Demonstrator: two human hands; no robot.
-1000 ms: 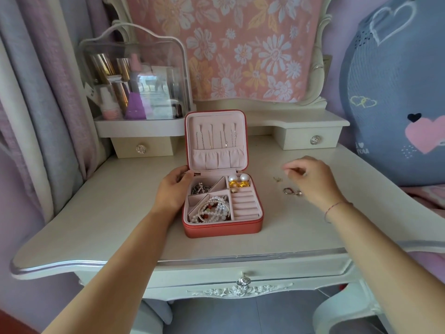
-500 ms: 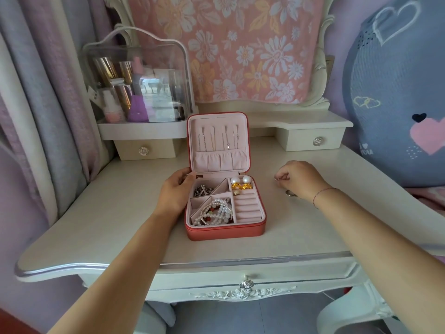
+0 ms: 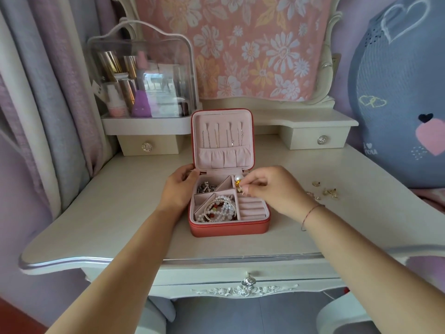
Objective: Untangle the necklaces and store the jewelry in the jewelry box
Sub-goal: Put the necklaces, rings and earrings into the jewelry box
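Setting: a white painted dressing table seen from above, with a person's two bare arms reaching in from the bottom edge.
Jewelry box: a square coral-red jewelry box with pale pink lining stands at the middle of the table, its lid raised upright at the back.
Inside the lid: thin silver chains hang in a row above a gathered pink pocket.
Back left compartment: a tangle of dark silver jewellery.
Front left compartment: a heap of white pearl bead bracelets with a few red beads.
Front right compartment: pink padded ring rolls.
Back right compartment: a white pearl earring on a gold base.
Left hand: the left hand holds the box's left wall, fingers curved against it and thumb at the back corner by the hinge.
Right hand: the right hand hovers over the box's right side, thumb and fingertips closed in a pinch on a small gold piece just in front of the pearl earring; the piece is too small to identify.
Right wrist: a thin red string bracelet.
On the table: loose small gold earrings lie scattered well to the right of the box.
Behind: a clear plastic cosmetics case with bottles at back left, a pink floral cloth at centre, and a blue cushion with pink hearts at right.
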